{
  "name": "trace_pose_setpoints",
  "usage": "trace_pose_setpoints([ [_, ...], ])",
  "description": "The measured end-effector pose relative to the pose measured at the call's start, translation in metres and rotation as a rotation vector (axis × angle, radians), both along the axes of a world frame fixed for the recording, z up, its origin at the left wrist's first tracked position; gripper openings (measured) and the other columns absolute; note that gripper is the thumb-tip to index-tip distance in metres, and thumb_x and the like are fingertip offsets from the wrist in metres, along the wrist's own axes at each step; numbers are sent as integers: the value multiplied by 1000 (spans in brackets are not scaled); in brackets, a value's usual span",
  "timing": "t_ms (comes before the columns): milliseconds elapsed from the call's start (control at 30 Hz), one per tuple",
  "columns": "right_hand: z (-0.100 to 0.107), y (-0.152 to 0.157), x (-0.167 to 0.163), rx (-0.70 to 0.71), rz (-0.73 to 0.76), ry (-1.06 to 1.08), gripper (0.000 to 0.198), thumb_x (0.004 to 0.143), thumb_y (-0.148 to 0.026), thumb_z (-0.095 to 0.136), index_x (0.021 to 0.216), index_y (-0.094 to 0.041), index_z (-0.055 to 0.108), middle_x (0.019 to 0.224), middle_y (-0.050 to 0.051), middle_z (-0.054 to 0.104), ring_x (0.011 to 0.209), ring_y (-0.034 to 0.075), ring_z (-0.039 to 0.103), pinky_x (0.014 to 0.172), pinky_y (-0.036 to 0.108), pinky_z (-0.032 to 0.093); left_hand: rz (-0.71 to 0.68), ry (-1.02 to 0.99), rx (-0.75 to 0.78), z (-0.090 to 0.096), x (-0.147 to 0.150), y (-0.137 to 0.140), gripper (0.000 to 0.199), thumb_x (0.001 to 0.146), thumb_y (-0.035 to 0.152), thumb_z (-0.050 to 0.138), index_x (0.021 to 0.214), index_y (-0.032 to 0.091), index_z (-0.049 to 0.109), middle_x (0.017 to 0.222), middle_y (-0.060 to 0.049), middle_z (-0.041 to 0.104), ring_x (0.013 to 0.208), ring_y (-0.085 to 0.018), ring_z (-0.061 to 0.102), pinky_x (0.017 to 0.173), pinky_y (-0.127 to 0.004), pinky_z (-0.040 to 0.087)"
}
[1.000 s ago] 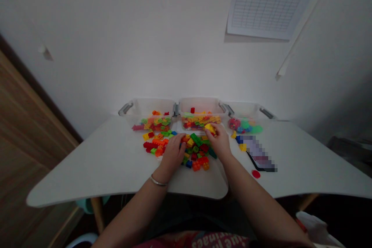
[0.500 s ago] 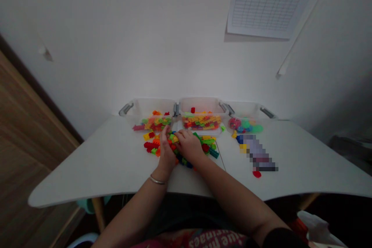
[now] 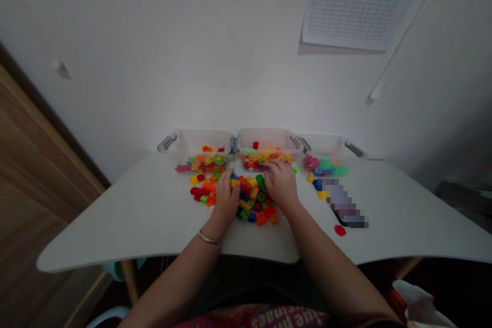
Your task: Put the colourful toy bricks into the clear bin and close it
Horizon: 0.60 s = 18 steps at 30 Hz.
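A loose pile of colourful toy building bricks (image 3: 251,202) lies on the white table. At its left side is my left hand (image 3: 226,200), closed, with a yellow brick (image 3: 234,183) between thumb and fingers. My right hand (image 3: 282,184) is at the pile's right edge, fingers apart and bent. Its fingertips reach in front of the middle clear box (image 3: 269,138), and its thumb is close to a green brick (image 3: 261,182). Nothing shows in the right hand.
Left of the middle box stands another clear box (image 3: 192,138) of bricks. The right clear box (image 3: 326,143) holds round coloured pieces. A pixelated flat object (image 3: 342,202) lies on the table (image 3: 134,215), near a red disc (image 3: 340,230) and some yellow pieces.
My hands have moved apart from their place together over the pile. The right one shifted right and away from me, uncovering bricks in the middle.
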State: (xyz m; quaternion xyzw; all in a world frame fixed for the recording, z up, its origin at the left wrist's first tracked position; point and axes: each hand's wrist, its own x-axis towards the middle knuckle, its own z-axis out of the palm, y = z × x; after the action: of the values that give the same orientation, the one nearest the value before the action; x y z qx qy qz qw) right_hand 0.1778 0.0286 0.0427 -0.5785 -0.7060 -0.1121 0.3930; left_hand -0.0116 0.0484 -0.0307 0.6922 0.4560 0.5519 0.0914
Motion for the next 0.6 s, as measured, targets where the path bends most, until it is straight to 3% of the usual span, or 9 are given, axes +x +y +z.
trace_pose_setpoints([
  [133, -1, 12, 56, -46, -233, 38, 33, 90, -20, 45, 112, -14, 69, 116, 12, 68, 107, 27, 59, 95, 40, 43, 14, 94, 46, 7, 1, -6, 44, 96, 36, 43, 137, 18, 46, 136, -16, 54, 132, -28, 48, 113, -52, 37],
  [233, -10, 19, 84, -227, -325, 6, 38, 89, -16, 42, 115, -17, 69, 115, 11, 70, 103, 26, 61, 90, 37, 45, 17, 127, 67, 9, 0, -8, 43, 94, 28, 45, 136, 17, 46, 136, -16, 55, 131, -28, 48, 112, -52, 39],
  [367, -27, 26, 94, -453, -386, -136, 49, 87, -11, 42, 133, -18, 59, 130, 10, 65, 112, 26, 59, 91, 34, 44, 17, 149, 87, 10, -1, -7, 43, 91, 23, 46, 134, 17, 47, 133, -15, 57, 128, -28, 51, 111, -52, 41],
  [600, -42, 39, 93, -571, -341, -303, 53, 91, -10, 37, 143, -15, 47, 147, 13, 51, 121, 27, 53, 102, 36, 38, 25, 139, 107, 8, -3, -6, 39, 91, 21, 48, 130, 18, 49, 132, -16, 56, 128, -27, 51, 110, -51, 42],
])
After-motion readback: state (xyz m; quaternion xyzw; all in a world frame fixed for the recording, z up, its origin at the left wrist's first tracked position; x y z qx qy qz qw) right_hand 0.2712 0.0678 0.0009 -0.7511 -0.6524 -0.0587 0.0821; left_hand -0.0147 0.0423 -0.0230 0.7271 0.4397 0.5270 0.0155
